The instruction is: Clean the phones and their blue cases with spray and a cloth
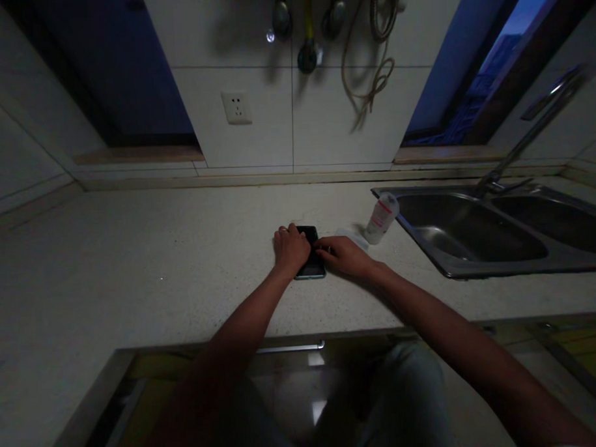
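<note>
A dark smartphone [311,265] lies flat on the pale countertop [148,268]. My left hand [290,247] rests on its left side, fingers curled over the edge and gripping it. From the right, my right hand [344,254] reaches in with its fingertips pressed together on the screen. The light is dim, so whether the right fingers pinch something small cannot be made out. A white cloth or pad [353,237] shows just behind my right hand.
A small white bottle [382,217] with a red label stands by the steel double sink [494,233] and its tap [534,134] at the right. Utensils [307,27] and a cord [377,58] hang on the tiled wall, beside a socket [236,107]. Counter front edge lies near my body.
</note>
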Demonstrator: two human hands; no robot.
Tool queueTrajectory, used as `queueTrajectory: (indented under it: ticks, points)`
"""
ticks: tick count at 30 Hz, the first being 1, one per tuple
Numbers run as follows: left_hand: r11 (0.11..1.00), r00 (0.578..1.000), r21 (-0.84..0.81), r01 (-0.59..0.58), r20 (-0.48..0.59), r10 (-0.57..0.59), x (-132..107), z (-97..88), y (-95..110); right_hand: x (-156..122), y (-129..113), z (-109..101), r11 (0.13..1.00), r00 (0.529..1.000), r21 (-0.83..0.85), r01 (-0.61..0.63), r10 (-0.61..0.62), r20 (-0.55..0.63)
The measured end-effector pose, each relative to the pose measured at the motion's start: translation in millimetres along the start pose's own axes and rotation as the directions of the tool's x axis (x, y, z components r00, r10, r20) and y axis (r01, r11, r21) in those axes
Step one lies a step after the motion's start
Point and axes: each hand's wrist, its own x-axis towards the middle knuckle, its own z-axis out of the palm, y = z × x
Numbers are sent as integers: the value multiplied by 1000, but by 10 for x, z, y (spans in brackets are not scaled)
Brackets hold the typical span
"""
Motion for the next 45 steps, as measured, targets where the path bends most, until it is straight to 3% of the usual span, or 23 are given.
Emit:
queueTrajectory:
  ticks: [6, 10, 14, 16, 18, 19, 20, 22, 24, 27, 32, 39, 45]
  points:
    - [1000, 1000, -14, -9, 4, 9, -4, 9, -25, 2, -9, 32, 1000, 1000, -26, -15, 14, -15]
    - [982, 998, -186, 13, -52, -23, 70, 23, -85, 0, 18, 22, 1000, 999, -26, 11, -12, -34]
    - [879, 965, -460, 126, -148, -216, 261, -99, -267, -15, 40, -54, 993, 972, 111, -44, 68, -225]
    - [798, 948, -573, 187, -108, -300, 359, -193, -391, -26, 50, -88, 960, 944, 267, -89, 167, -285]
    - [727, 940, -636, 257, -9, -341, 421, -275, -499, -37, 65, -99, 909, 957, 399, -118, 211, -199]
    - [715, 948, -647, 267, 44, -314, 436, -305, -537, -42, 76, -97, 887, 979, 442, -131, 187, -86]
    - [714, 954, -645, 274, 86, -288, 440, -328, -563, -46, 88, -89, 869, 989, 473, -145, 136, 54]
    - [747, 965, -612, 258, 124, -231, 426, -352, -580, -51, 119, -67, 833, 958, 522, -182, 30, 285]
    - [805, 976, -552, 219, 111, -189, 401, -356, -565, -50, 152, -42, 791, 938, 568, -225, 17, 348]
    - [887, 988, -437, 151, 84, -127, 376, -351, -527, -37, 185, -1, 741, 950, 616, -267, 94, 299]
    - [970, 994, -237, 57, 105, -32, 337, -352, -489, -18, 165, 71, 740, 967, 629, -239, 120, 227]
    - [996, 990, -60, -72, 120, 79, 236, -347, -438, -23, 146, 99, 717, 957, 633, -290, 204, 207]
    - [996, 983, 37, -85, 169, 78, 203, -378, -386, -18, 139, 112, 737, 962, 618, -272, 217, 164]
